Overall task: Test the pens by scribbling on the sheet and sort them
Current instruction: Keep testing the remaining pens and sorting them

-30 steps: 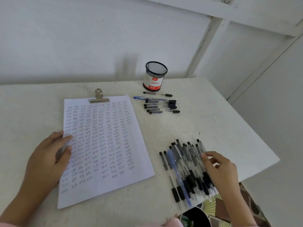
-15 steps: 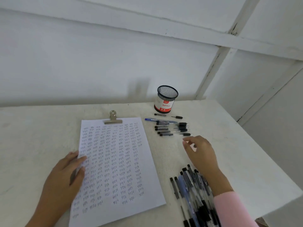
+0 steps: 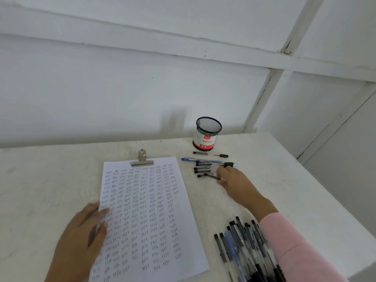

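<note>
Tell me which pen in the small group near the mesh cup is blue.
The blue pen, second row from the mesh cup; the rest of that group are black and clear.

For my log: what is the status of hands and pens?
Left hand flat on sheet. Right hand pinches pen at far row. Nothing in the way.

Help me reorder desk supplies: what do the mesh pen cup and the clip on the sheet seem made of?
Pen cup: likely thin black metal mesh, matte; you can see through the grid above a white and red printed label band. Clip: metal, brushed silvery-bronze sheen; it catches light along its folded bar and handle.
</note>
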